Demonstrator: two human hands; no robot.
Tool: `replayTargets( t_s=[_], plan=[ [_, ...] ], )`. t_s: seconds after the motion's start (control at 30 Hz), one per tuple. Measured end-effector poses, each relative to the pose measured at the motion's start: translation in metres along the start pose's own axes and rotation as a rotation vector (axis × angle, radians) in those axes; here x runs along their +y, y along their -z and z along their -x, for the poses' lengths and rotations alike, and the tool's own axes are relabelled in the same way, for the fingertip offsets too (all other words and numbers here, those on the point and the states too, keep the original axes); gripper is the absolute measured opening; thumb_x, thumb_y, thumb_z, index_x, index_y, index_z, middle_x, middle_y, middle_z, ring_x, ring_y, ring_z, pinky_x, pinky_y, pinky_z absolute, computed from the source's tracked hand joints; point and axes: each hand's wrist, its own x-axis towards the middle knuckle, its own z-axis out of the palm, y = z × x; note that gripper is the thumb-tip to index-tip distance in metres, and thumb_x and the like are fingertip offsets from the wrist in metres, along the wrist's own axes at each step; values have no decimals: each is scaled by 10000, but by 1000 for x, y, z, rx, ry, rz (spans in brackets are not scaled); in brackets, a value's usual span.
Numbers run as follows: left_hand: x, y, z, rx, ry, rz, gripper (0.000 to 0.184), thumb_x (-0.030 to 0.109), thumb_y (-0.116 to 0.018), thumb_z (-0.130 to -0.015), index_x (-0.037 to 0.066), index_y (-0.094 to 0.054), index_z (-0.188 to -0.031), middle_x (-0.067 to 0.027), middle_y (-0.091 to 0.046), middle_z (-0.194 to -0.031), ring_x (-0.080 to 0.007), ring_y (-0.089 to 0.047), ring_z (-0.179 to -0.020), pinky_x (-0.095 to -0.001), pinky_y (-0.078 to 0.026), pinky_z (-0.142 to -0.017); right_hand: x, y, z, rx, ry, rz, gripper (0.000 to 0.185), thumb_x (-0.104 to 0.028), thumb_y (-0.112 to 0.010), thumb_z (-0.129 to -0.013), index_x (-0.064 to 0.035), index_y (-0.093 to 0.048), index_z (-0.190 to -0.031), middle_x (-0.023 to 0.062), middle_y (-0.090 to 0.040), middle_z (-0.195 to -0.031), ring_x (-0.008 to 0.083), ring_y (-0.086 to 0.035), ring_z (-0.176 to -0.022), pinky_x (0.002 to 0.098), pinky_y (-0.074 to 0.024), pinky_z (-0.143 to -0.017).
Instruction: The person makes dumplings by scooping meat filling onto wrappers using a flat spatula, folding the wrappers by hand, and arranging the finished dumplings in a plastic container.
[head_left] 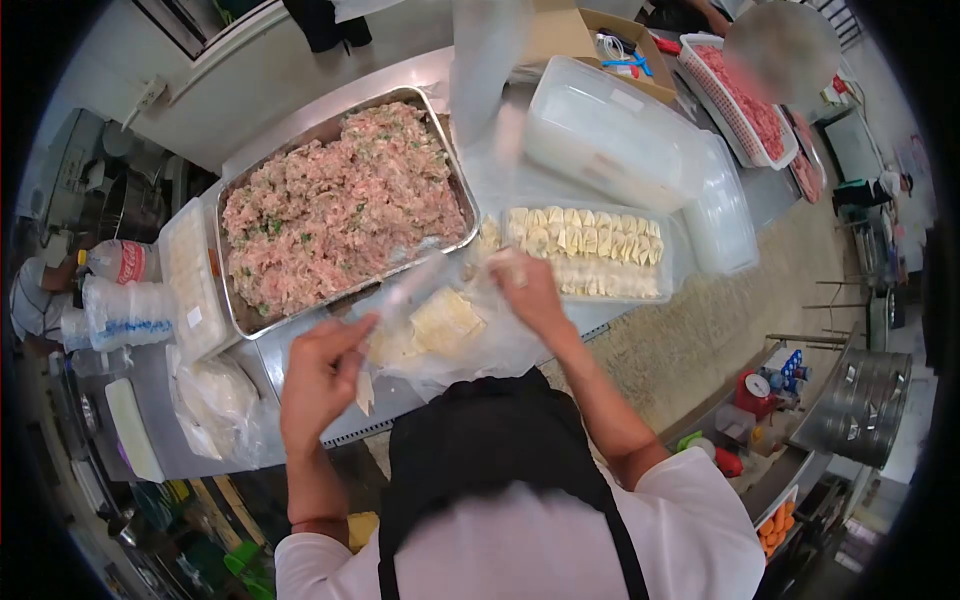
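Observation:
A clear plastic bag with pale yellow wrappers lies at the table's front edge. My left hand is at its left side, fingers pinched together near the bag's edge. At its upper right, my right hand has closed fingers on the bag. Behind my hands stands a metal tray of minced meat with green bits. Right of it, a clear container holds rows of folded dumplings.
Empty clear containers lie behind the dumplings. At left are a lidded box, a bottle, plastic cups, and a bagged pale item. A red-and-white basket of meat is far right, near a person.

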Motion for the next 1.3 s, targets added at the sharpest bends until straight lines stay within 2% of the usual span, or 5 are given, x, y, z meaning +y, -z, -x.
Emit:
replayTargets(
  t_s=[0.07, 0.3, 0.6, 0.93, 1.3],
  plan=[
    [-5, 8, 5, 129, 33, 51, 372, -41, -661, -801, 38, -727, -1158, -150, -581, -703, -256, -547, -618, -375, -434, -601, -2, 35, 0, 178, -331, -88, 286, -242, -605, -987, 8, -635, -851, 107, -645, -719, 204, -614, -636, 321, -495, -616],
    [-20, -2, 5, 91, 92, 80, 403, -43, -659, -811, 30, -704, -1205, -94, -523, -696, -185, -466, -630, -311, -386, -597, 8, 66, -8, 17, -277, 259, 468, -410, -577, -995, 47, -639, -915, 260, -628, -963, 410, -616, -916, 455, -471, -797],
    [-31, -1, 15, 115, 167, 113, 403, -32, -662, -821, 32, -700, -1218, -60, -504, -702, -153, -445, -636, -291, -366, -589, 19, 16, -11, 187, -74, 375, 524, -69, -802, -678, -16, -550, -1134, 195, -566, -986, 412, -569, -951, 464, -478, -839],
    [-49, 2, 25, 171, 275, 97, 423, 9, -681, -819, 59, -690, -1239, -86, -522, -692, -161, -440, -613, -307, -389, -580, -17, 21, -12, 157, -76, 556, 451, -35, -809, -679, -24, -580, -1067, 183, -580, -988, 394, -589, -992, 471, -503, -805],
    [-67, 4, 34, 240, 310, 80, 386, 12, -644, -897, 67, -661, -1279, -114, -661, -822, -146, -520, -672, -304, -441, -641, 11, -64, 22, -699, 267, 506, 209, -51, -734, -694, -58, -708, -901, 65, -689, -945, 312, -645, -956, 422, -546, -765]
  ],
)
